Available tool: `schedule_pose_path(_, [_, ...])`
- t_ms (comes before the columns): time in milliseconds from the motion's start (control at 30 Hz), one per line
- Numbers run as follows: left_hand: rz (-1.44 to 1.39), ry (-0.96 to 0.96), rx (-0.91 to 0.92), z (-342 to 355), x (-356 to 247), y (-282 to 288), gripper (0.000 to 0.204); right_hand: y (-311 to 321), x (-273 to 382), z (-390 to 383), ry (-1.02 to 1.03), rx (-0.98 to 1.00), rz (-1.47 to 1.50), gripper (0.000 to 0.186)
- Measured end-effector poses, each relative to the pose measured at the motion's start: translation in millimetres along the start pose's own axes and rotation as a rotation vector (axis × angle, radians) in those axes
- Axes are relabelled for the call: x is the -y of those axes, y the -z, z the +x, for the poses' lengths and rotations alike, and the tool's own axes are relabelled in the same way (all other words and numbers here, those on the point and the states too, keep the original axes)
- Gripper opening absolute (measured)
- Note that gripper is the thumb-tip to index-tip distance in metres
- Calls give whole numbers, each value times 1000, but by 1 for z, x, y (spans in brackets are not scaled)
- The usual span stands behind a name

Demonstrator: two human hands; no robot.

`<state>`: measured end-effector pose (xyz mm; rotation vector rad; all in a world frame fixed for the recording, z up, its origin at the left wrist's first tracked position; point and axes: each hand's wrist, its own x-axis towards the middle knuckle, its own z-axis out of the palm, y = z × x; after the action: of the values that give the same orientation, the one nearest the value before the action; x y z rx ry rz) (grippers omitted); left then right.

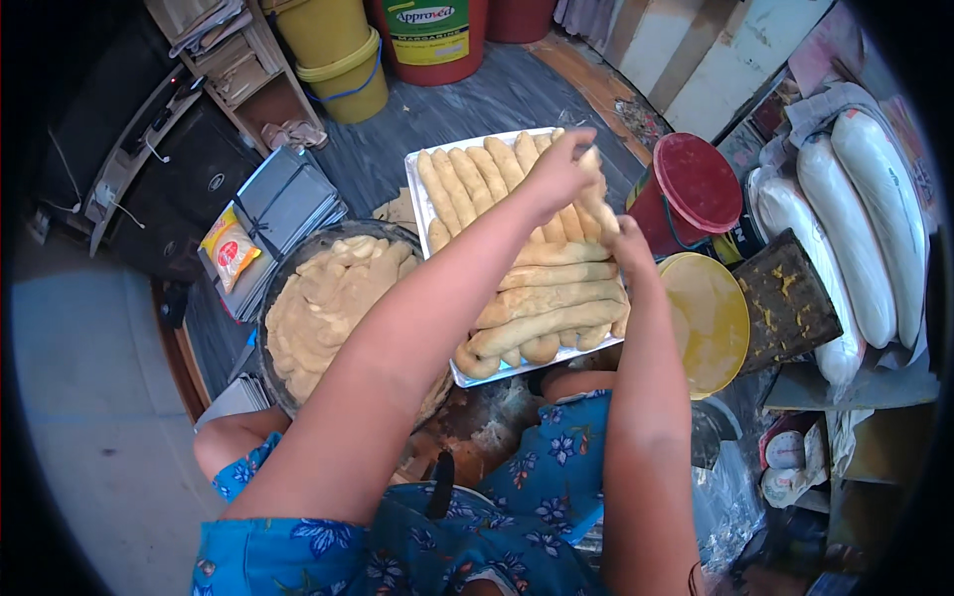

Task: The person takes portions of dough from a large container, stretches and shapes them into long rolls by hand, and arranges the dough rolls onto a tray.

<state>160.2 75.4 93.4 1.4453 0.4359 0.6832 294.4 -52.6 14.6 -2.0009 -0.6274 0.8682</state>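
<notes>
Both of your hands are over the white tray [418,174] of dough rolls. Your left hand [561,169] has its fingers pinched on one end of a dough roll [596,194], raised above the far right part of the tray; your right hand [628,248] meets the lower end of that same roll, though whether its fingers are closed on it I cannot tell.

Count on the tray: one far row of upright rolls, at least seven visible, and a near stack of rolls laid crosswise, at least five visible; your arms hide some of them, so the full total cannot be given. The tray lies low in front of your knees, just beside one round dark basin [288,268] on its left, which is filled with cut pieces of raw dough, too many and too overlapped to count.

Containers: two yellow buckets [338,60], nested, at the top left; one red tub [437,40] beside them bearing a yellow and white label with a green band; one red bucket with a red lid [696,184] right of the tray; one round yellow lid or bowl [711,318] just below it.

Packages: one small yellow packet with a red mark [231,248] lying on a stack of grey flat trays [288,199] left of the basin; three long white wrapped bundles [855,228] at the far right. One dark, dough-smeared board [790,298] sits between the yellow lid and those bundles.
</notes>
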Motion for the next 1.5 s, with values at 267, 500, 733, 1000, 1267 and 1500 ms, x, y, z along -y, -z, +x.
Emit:
schedule_pose_path(267, [415,325,-165,-64,85,51,52,10,-3,2,-46,139,-352,66])
schedule_pose_path(500, [955,100,-79,-169,76,77,52,23,3,-17,-77,304,-523,80])
schedule_pose_path(733, [1024,-1,-86,-190,72,69,48,18,22,-18,173,309,-837,27])
schedule_pose_path(1000, [965,14,-133,-117,74,76,42,38,56,-43,501,272,1081,23])
schedule_pose_path(1267, [1072,178,245,-51,81,19,43,26,58,-19,257,-216,675,20])
schedule_pose_path(1500, [471,406,466,-53,76,-24,35,24,53,-6,203,-215,517,24])
